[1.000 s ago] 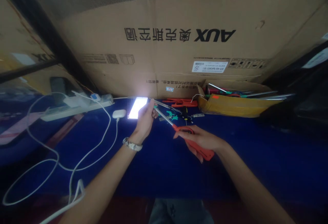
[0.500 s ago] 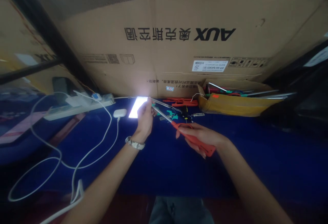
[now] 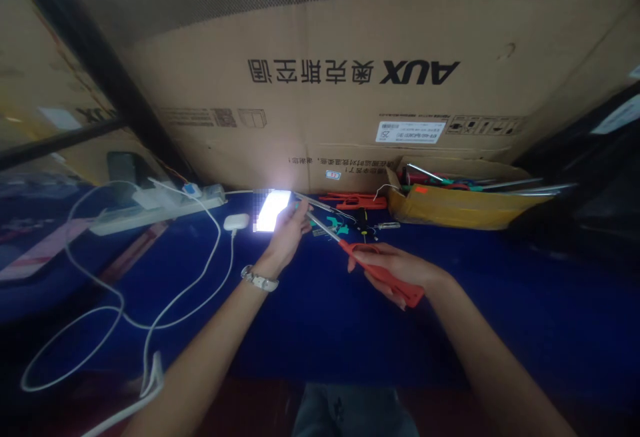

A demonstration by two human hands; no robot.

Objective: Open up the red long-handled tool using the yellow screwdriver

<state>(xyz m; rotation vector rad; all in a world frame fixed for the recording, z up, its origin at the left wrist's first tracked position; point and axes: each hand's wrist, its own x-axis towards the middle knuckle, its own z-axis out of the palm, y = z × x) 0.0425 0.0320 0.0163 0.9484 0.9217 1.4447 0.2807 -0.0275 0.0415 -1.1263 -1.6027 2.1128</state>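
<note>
My right hand (image 3: 393, 269) is wrapped around the red handle of a long-neck lighter (image 3: 373, 267). Its thin silver tube points up and left toward my left hand (image 3: 290, 229), whose fingers are closed at the tube's far end. They hide the tip itself. Right behind my left hand lies a phone (image 3: 270, 213) with a glaring white screen. Beyond the tube, small green plastic pieces (image 3: 339, 225) and a black-and-yellow screwdriver (image 3: 363, 223) lie on the blue tabletop (image 3: 320, 317). Red lighter handles (image 3: 363, 201) rest farther back.
At the back right a cut-open cardboard box (image 3: 450, 209) holds several metal rods and tools. White cables loop across the left side from a power strip (image 3: 160, 210); a small white case (image 3: 236, 222) sits by the phone. A large carton (image 3: 320, 30) walls off the back.
My left hand has shifted slightly right and down, uncovering more of the phone screen. My right hand still holds the lighter, almost in the same place.
</note>
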